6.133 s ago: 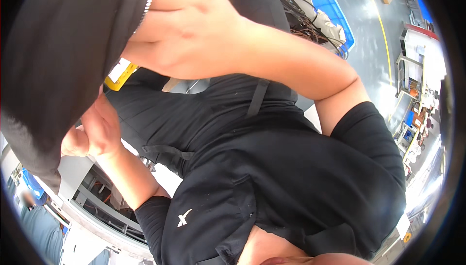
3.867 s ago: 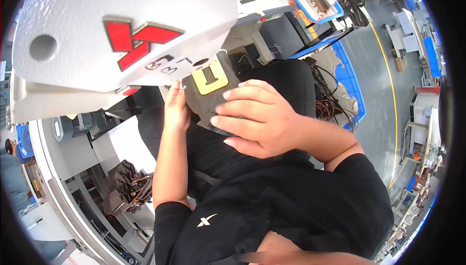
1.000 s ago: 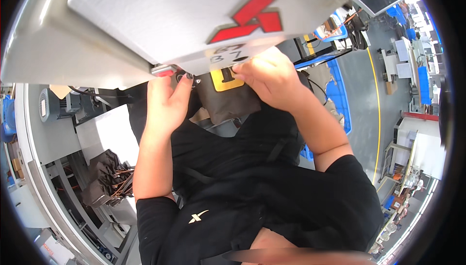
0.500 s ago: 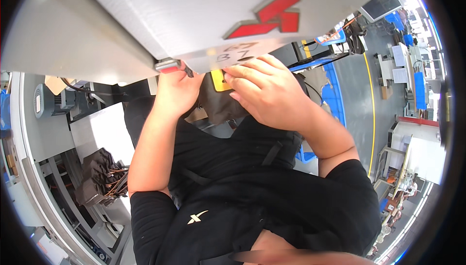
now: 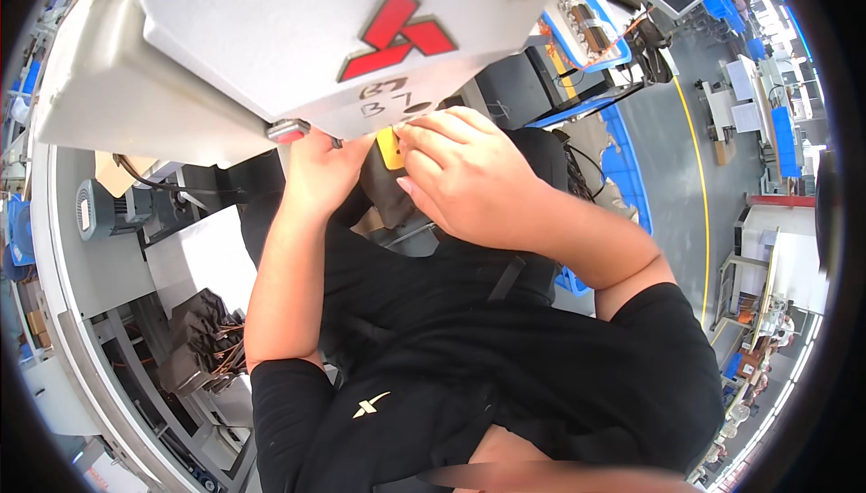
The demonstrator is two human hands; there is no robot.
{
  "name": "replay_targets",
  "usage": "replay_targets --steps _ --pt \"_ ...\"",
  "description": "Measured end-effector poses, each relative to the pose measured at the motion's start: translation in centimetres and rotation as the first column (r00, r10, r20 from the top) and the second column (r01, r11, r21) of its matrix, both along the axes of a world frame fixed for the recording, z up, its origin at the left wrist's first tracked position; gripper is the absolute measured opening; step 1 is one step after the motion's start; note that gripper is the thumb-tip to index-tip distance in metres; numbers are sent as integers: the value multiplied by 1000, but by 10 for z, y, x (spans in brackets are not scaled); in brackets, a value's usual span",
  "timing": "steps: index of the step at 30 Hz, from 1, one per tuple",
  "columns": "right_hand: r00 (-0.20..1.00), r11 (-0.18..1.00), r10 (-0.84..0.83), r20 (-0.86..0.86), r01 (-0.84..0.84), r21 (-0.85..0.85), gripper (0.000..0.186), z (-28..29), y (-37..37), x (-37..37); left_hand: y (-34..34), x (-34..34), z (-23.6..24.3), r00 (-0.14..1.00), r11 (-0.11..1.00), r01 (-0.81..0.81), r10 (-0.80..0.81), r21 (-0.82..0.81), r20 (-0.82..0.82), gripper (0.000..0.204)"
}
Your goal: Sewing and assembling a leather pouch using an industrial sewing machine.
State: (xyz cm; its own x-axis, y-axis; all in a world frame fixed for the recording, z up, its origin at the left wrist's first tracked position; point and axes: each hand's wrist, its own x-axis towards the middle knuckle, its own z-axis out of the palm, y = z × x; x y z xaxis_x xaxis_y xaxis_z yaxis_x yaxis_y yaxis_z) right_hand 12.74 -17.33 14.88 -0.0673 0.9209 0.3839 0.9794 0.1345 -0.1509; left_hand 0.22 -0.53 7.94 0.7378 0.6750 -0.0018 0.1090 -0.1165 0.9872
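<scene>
Two bare hands work at the underside of one large grey-white metal sewing machine head (image 5: 271, 33). The left hand (image 5: 320, 173) lies flat, fingers extended, on one piece of dark fabric (image 5: 390, 200) just below the head. The right hand (image 5: 460, 177), fingers curled, appears to pinch one small yellow tag (image 5: 391, 148) on that fabric.

yellow tag (image 5: 391, 148) mostly hidden by fingers (image 5: 433, 137)
</scene>
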Motion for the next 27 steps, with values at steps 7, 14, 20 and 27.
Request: replay_targets --steps 7,14,20,27 --pt "999 999 -20 -26 21 38 25 -5 0 -4 4 -4 -10 998 999 24 -22 -29 51 27" --pt "999 995 -18 -47 23 100 22 -7 2 -4 4 -5 0 998 998 56 -56 20 27 26" --pt "999 995 -22 -42 26 99 23 -8 2 -4 2 -5 5 990 995 94 -96 27 101 23" --pt "998 995 -30 -55 35 95 23 -7 -1 -5 5 -7 -7 982 989 145 -140 -31 129 22"
